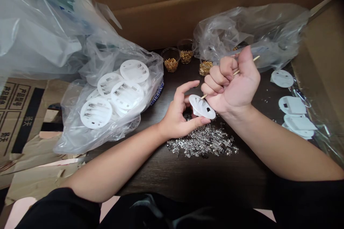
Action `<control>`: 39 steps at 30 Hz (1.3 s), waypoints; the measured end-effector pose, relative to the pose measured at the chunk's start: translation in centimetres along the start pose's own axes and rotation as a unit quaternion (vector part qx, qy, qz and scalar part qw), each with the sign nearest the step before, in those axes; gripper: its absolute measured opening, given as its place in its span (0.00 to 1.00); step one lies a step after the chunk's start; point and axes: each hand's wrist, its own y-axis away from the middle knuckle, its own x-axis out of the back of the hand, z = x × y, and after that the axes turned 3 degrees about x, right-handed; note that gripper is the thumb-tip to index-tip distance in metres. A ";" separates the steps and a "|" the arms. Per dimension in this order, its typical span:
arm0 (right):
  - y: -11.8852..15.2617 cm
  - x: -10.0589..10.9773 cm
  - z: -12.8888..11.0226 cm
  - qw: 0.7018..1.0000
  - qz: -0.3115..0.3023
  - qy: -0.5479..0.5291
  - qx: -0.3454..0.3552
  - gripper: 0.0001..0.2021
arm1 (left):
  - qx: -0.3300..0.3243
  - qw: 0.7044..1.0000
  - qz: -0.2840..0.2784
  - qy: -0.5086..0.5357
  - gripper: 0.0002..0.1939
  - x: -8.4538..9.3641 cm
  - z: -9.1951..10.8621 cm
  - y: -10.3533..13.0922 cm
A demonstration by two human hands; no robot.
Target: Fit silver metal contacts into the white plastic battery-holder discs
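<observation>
My left hand (180,116) grips a round white plastic disc (197,104) by its edge, tilted, with the thumb below and the fingers behind. A small dark square hole and some metal bits show on the disc's face. In the closed fist of my right hand (233,78) is a thin wooden stick (245,66). The stick's lower tip touches or nearly touches the disc's upper face. Under both hands lies a loose pile of small silvery metal clips (204,141) on the dark table (166,171).
A plastic bag (150,68) with several white discs (96,112) lies at the left. Clear cups of gold-coloured pieces (171,63) stand behind my hands, near another crumpled bag (258,25). More white discs (292,106) lie at the right. Cardboard walls (161,10) bound the back and right.
</observation>
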 end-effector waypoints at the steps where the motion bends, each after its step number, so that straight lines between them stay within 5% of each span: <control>1: 0.0 -0.1 0.0 1.000 -0.002 -0.002 0.000 0.33 | 0.000 1.000 -0.001 -0.002 0.43 0.0 0.0 0.0; 15: 0.2 -0.6 0.9 1.000 -0.014 -0.021 -0.013 0.36 | 0.020 1.000 -0.011 0.012 0.44 0.0 -0.4 0.3; 23: -0.1 -0.4 -0.6 0.999 0.032 0.028 0.002 0.37 | 0.009 1.000 0.003 -0.027 0.43 0.1 -0.2 -0.1; 39: 0.1 -0.2 -0.1 1.000 -0.004 -0.023 -0.017 0.36 | 0.006 1.000 -0.003 0.001 0.42 0.0 -0.2 0.0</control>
